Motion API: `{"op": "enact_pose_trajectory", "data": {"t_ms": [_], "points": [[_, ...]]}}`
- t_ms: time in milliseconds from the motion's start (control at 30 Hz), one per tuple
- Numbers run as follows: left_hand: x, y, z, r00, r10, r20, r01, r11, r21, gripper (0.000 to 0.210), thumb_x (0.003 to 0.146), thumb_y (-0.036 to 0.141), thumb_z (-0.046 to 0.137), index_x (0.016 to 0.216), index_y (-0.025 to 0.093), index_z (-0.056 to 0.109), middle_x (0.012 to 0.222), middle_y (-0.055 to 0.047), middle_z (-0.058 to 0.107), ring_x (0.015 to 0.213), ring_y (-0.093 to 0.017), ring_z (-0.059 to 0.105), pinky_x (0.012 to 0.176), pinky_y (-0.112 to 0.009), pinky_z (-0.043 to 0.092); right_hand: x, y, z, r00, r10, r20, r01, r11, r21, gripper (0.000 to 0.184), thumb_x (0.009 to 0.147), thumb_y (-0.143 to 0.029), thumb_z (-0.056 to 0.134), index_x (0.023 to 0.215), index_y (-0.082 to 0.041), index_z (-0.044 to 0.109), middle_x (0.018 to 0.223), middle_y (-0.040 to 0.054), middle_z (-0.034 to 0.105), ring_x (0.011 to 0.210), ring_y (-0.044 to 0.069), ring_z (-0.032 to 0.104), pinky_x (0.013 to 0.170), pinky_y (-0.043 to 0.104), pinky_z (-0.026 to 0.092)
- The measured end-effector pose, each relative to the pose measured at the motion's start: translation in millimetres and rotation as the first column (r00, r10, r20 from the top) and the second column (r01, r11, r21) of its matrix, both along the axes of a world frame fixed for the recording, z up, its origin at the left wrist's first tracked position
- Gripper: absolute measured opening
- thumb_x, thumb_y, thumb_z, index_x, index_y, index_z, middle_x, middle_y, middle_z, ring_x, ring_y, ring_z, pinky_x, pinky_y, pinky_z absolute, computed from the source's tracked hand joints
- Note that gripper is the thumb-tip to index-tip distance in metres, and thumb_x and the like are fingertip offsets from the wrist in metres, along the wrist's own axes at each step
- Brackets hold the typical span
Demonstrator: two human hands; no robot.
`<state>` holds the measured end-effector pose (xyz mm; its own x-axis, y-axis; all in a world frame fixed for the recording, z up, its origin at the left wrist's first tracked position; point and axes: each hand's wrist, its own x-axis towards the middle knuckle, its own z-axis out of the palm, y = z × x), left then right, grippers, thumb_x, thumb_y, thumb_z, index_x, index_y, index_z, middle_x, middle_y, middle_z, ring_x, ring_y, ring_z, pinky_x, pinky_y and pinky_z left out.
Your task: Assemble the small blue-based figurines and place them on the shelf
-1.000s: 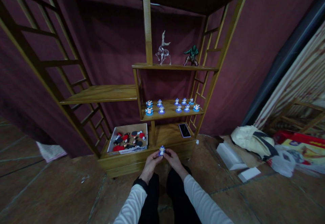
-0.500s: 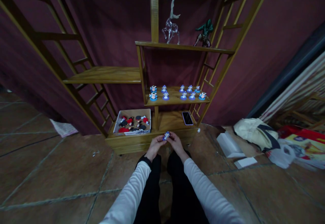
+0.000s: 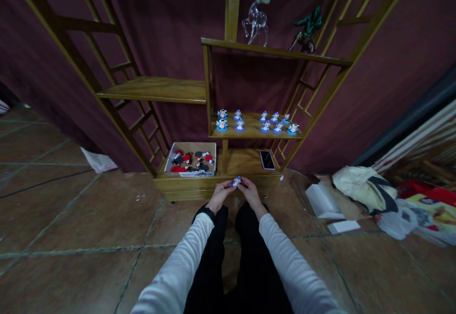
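Note:
Between my two hands is a small purple-and-white figurine on a round base, in front of the low wooden shelf unit. My left hand grips it from the left with closed fingers. From the other side my right hand pinches it too. Several similar figurines stand upright in two rows on the middle shelf, grouped to the left and right with a gap between. Pink-and-blue figurines stand at the shelf's ends.
A cardboard box of red and black figures sits on the bottom shelf, left; a phone lies right. A clear deer and a dark green statue stand above. White boxes and a cloth bag lie on the floor, right.
The camera view has shifted, so the shelves appear higher and farther right. Both hands still hold the figurine, at a slightly higher spot in the picture.

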<state>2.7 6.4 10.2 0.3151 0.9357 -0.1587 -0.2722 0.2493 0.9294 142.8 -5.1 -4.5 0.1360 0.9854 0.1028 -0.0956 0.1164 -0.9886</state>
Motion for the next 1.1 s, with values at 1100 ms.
{"op": "enact_pose_trajectory", "data": {"t_ms": [1100], "points": [[5.1,4.3,-12.9,0.966,0.259,0.022,-0.259,0.951,0.167,0.038,0.052,0.013,0.072,0.089,0.016,0.064,0.081,-0.003,0.067,0.075,-0.015,0.061,0.074,-0.029,0.047,-3.0,5.7,-13.1,0.973,0.006,0.232,-0.016,0.999,0.042,0.026,0.068,-0.027,0.06,0.093,-0.02,0.062,0.094,0.0045,0.066,0.088,0.019,0.061,0.086,0.034,0.045]]}}
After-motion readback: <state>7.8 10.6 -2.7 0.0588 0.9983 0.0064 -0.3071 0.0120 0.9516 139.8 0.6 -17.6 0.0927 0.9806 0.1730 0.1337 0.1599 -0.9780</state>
